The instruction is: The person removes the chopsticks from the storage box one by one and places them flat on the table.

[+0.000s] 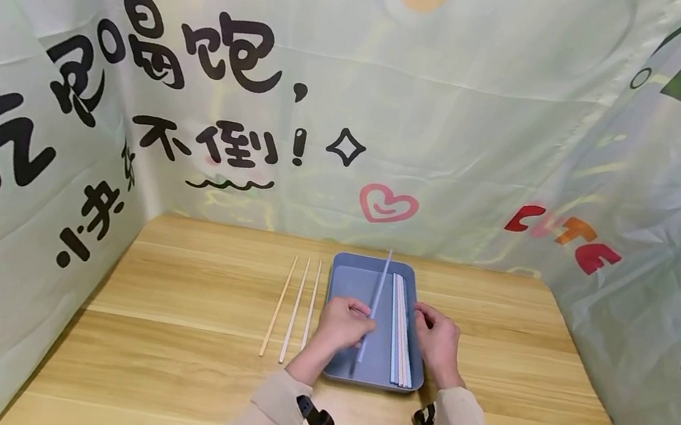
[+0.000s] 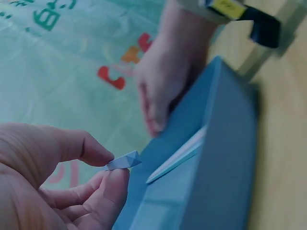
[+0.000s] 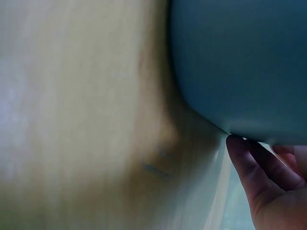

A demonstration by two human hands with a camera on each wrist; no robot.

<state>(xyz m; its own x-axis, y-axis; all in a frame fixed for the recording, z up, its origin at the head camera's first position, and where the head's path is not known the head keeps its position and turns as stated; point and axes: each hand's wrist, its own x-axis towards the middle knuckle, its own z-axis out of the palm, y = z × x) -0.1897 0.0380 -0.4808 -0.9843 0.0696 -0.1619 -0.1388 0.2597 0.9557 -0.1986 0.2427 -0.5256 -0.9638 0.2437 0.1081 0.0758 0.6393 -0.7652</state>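
Observation:
My left hand [image 1: 344, 324] pinches a pale lilac-blue chopstick [image 1: 380, 286] between thumb and fingers, above the blue-grey tray [image 1: 350, 281]. From the left wrist view, the squared end of this chopstick [image 2: 125, 161] pokes out past the fingertips. Several blue, pink and white chopsticks [image 1: 400, 330] lie side by side along the tray's right part. My right hand [image 1: 439, 341] holds the tray's right rim with bent fingers. The right wrist view has its fingertips [image 3: 235, 141] right at the tray's edge.
Left of the tray, three more chopsticks lie apart on the wooden table [image 1: 185, 307]: a yellowish one [image 1: 279, 307] and two pale ones [image 1: 295, 309]. A printed curtain [image 1: 496, 118] encloses the back and both sides. Black wrist cameras [image 1: 315, 416] hang below the sleeves.

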